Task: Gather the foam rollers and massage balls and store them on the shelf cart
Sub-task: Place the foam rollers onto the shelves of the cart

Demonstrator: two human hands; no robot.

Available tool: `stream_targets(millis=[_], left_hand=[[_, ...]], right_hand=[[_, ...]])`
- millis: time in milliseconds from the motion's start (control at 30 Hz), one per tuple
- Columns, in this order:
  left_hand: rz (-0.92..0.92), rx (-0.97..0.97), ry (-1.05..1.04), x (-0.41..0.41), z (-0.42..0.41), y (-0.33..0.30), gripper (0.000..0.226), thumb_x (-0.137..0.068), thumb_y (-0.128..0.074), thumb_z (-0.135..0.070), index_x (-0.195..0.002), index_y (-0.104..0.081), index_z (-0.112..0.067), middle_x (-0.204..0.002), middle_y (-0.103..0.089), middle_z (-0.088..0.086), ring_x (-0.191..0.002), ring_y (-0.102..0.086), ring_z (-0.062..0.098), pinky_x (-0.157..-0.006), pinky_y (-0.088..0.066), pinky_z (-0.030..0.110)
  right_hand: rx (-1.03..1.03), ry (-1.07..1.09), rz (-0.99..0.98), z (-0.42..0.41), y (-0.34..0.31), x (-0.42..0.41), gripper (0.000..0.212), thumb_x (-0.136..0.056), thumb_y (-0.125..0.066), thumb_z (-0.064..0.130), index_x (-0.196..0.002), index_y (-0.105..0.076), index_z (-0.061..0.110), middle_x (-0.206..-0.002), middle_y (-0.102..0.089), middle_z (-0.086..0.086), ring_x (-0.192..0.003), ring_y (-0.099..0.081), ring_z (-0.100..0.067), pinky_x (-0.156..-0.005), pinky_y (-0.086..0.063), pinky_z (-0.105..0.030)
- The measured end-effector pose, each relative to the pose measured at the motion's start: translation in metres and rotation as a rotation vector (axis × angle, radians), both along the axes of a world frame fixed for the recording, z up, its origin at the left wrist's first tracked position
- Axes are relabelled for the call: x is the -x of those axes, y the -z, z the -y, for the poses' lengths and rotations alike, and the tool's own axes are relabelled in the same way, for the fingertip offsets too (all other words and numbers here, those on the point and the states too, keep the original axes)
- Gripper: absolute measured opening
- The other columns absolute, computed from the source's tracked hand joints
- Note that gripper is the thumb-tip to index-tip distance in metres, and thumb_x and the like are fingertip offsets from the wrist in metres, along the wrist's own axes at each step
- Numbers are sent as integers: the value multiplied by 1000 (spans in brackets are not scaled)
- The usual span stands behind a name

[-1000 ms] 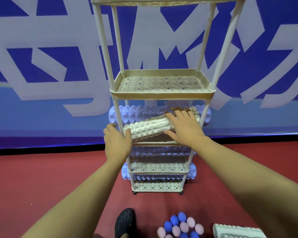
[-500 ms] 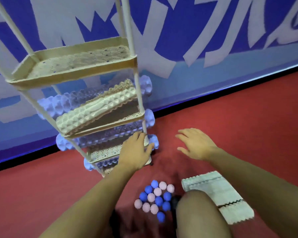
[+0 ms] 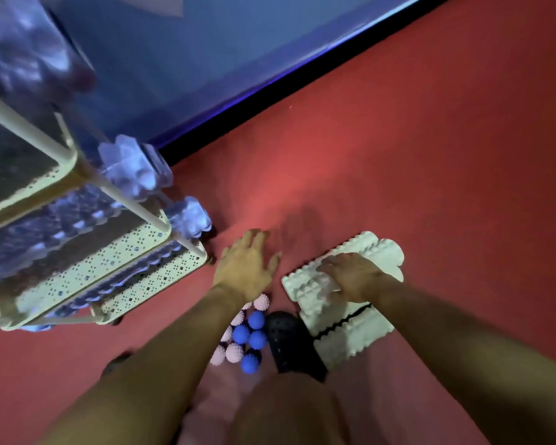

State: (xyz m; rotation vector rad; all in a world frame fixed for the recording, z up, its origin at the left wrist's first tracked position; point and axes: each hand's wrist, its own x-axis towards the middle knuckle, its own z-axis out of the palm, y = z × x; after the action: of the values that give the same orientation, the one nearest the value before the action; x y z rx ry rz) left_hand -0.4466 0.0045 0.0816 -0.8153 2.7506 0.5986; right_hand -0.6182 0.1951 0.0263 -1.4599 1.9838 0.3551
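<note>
Cream shelf cart (image 3: 148, 284), blue rollers (image 3: 135, 168) inside

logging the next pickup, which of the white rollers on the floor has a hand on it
The upper white roller, farther from the person: the right hand rests on it. The lower white roller, beside the black shoe, is untouched.

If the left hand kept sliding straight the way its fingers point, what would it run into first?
Probably nothing soon: the left hand points up the bare red floor toward the blue wall, passing right of the shelf cart. Depth is hard to judge.
</note>
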Motion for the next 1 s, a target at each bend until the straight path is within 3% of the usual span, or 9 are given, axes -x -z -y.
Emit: stream_targets(millis=[267, 533, 633, 767, 900, 1000], left_hand=[[75, -44, -25, -9, 7, 41, 55, -101, -42, -57, -141, -44, -20, -142, -49, 3, -129, -51, 29, -106, -39, 44], [76, -74, -93, -16, 20, 23, 63, -101, -38, -60, -148, -38, -19, -145, -45, 3, -134, -47, 29, -113, -38, 47], [9, -50, -124, -18, 27, -6, 60, -102, -41, -57, -149, -39, -20, -146, -45, 3, -134, -48, 29, -112, -40, 47], [-78, -15, -208, -33, 36, -60, 56, -101, -47, -53, -146, -42, -20, -146, -47, 4, -132, -50, 29, -109, -42, 45], [-198, 59, -299, -71, 50, -131, 52, -99, -53, -51, -139, -49, -18, -140, -51, 4, -124, -55, 31, -101, -47, 47], [-271, 181, -339, -120, 61, -191, 48, -99, -53, -49, -137, -49, -19, -138, -52, 5, -125, -54, 32, -97, -48, 46]], right_hand=[[-63, -9, 15, -2, 66, -12, 94, -78, -77, 53, -156, -32, 30, -157, -38, 3, -148, -29, -21, -122, -16, -38], [34, -70, -97, -2, 64, -16, 90, -82, -75, 50, -155, -31, 19, -149, -40, -6, -136, -42, -28, -114, -29, -40], [131, 17, -128, 7, 29, -13, 84, -92, -65, 47, -158, -22, 17, -149, -35, -7, -135, -39, -29, -113, -31, -41], [382, 204, -63, 45, -55, -16, 85, -91, -65, 52, -157, -23, 21, -145, -37, -3, -130, -43, -27, -108, -36, -41], [676, 431, 114, 93, -154, -38, 81, -80, -74, 58, -147, -41, 27, -132, -49, -1, -120, -52, -27, -101, -44, -47], [898, 574, 307, 124, -227, -67, 61, -77, -75, 56, -128, -53, 32, -118, -55, 4, -111, -58, -19, -95, -50, -41]])
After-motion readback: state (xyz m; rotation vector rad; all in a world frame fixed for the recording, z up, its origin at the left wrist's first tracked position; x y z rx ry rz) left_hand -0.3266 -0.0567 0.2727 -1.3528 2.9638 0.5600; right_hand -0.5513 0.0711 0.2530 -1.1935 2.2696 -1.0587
